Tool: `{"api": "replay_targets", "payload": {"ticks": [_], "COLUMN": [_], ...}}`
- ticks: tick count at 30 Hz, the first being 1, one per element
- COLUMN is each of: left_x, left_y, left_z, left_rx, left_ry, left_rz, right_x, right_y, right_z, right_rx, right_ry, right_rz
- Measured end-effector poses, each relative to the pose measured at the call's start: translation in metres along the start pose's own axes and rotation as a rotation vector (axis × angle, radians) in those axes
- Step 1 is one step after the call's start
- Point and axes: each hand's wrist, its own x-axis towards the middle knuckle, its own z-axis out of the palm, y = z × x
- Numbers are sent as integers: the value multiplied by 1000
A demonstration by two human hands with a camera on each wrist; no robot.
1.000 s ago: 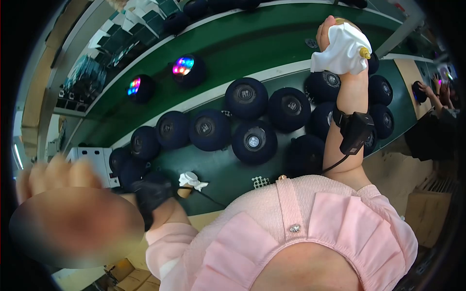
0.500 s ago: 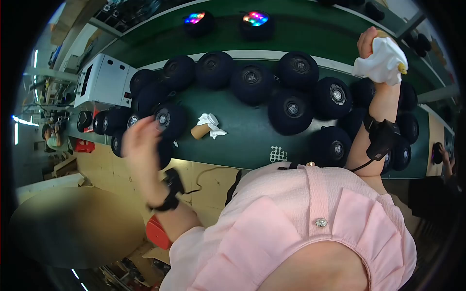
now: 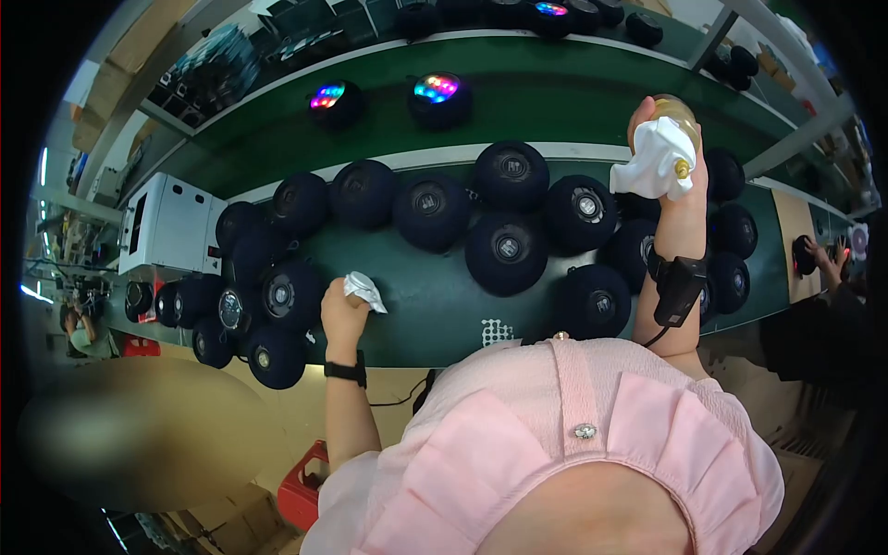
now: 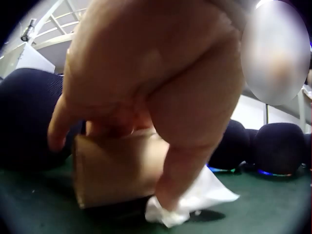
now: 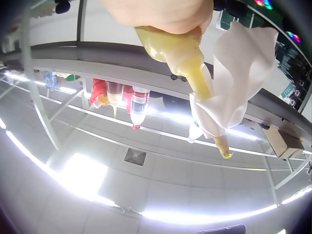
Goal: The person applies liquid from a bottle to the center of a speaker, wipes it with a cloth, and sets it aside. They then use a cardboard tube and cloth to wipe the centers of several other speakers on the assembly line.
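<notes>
My right hand (image 3: 655, 113) grips a yellowish squeeze bottle (image 5: 170, 48) with a narrow nozzle, held up over the back of the bench. A white cloth (image 3: 660, 159) is wrapped about the nozzle, whose yellow tip pokes out. At the left, my left hand (image 3: 342, 319) is on a small brown cardboard tube (image 4: 114, 170) lying on the green bench. Its thumb and fingers are round the tube in the left wrist view, some fingertips hidden behind it. A crumpled white tissue (image 4: 197, 197) sticks out at the tube's end.
Several dark round speakers (image 3: 506, 252) stand around the green bench top (image 3: 425, 314). Two with coloured lights (image 3: 438, 97) sit on the strip behind. A white machine (image 3: 176, 227) is at the left, a perforated white piece (image 3: 497, 332) near the front edge, a red stool (image 3: 303, 490) below.
My left hand has come from the left side, away from the speakers, onto the cardboard tube and tissue. My right hand still holds the bottle and cloth. The head view has shifted.
</notes>
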Motion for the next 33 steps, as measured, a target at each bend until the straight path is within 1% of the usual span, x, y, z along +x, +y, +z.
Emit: {"api": "replay_targets", "payload": {"ticks": [1, 2, 4, 6, 8, 10, 12, 14, 15, 16, 18, 20, 21, 22, 24, 26, 27, 28, 29, 30, 31, 32, 33], "left_x": [2, 6, 18, 39, 70, 94, 122, 145, 156, 160, 154, 149, 147, 156, 169, 161, 161, 156, 143, 124, 100, 82, 60], "left_y": [9, 23, 59, 96, 117, 155, 184, 201, 204, 210, 228, 242, 247, 247, 233, 212, 179, 166, 161, 143, 115, 71, 40], "left_z": [-12, -24, -53, -71, -63, -57, -42, -15, 4, 17, 23, 13, 5, 1, -11, -42, -56, -82, -118, -145, -177, -203, -218], "left_rx": [-165, -387, -800, -724, -290, -191, -72, 179, 309, 388, 418, 339, 245, 197, -447, -1247, -1528, -1885, -2120, -2115, -2204, -2173, -2124], "left_ry": [52, 55, -152, -179, 130, 219, 139, 164, 143, 80, -35, -377, -547, -824, -1109, -793, -673, -602, -682, -350, -78, 242, 417], "left_rz": [-42, -89, -145, -51, 302, 286, 269, 419, 481, 513, 602, 638, 570, 518, 338, 294, 507, 404, 619, 805, 689, 686, 842], "right_x": [0, -1, -3, -4, -3, -3, -8, -11, -13, -15, -18, -22, -24, -25, -29, -30, -30, -33, -36, -38, -40, -40, -40], "right_y": [2, 5, 9, 12, 11, 7, 7, -2, -5, -10, -20, -27, -30, -32, -35, -39, -38, -36, -33, -30, -27, -25, -25], "right_z": [1, 3, 4, 1, -3, -6, -4, -3, -3, -4, -4, -5, -6, -7, -9, -8, -7, -5, -4, -4, -3, -2, -3], "right_rx": [10, 12, 35, 10, -15, -35, -31, -62, -40, -37, -44, -30, -24, -18, -9, 14, 17, 16, 16, 21, 75, 128, 130], "right_ry": [18, 15, 13, -4, -30, -4, 4, -15, -3, -11, 19, 1, 13, 27, 14, -15, -15, -31, -45, -42, -89, -139, -140], "right_rz": [-8, -14, 1, 16, 29, -25, -66, -94, -133, -137, -205, -208, -243, -276, -255, -200, -202, -194, -187, -188, -147, -107, -109]}}
